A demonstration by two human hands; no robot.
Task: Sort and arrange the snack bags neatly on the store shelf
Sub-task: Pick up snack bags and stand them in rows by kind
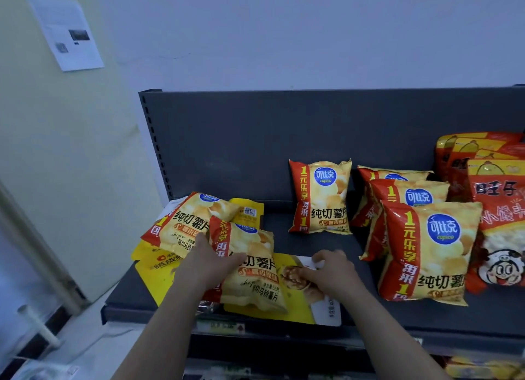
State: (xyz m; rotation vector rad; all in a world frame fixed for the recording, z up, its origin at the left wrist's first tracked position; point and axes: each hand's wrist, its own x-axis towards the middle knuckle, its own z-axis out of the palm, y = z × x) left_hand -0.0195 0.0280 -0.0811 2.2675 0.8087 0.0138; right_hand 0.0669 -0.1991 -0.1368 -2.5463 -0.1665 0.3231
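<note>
On the dark grey shelf (312,237) lie several yellow-and-red chip bags. My left hand (210,263) grips the left side of a chip bag (255,269) lying near the front edge. Behind it a second chip bag (187,223) lies tilted. Both rest on flat yellow snack packs (295,303). My right hand (332,271) pinches the white upper edge of the front yellow pack. One chip bag (319,198) stands upright against the back panel. A row of three upright chip bags (426,249) stands to the right.
Red-and-orange snack bags (500,217) with a cartoon face stand at the far right in a row. A cream wall with a taped paper sheet (66,30) borders the shelf's left end. Lower shelves with more packs (483,368) show below.
</note>
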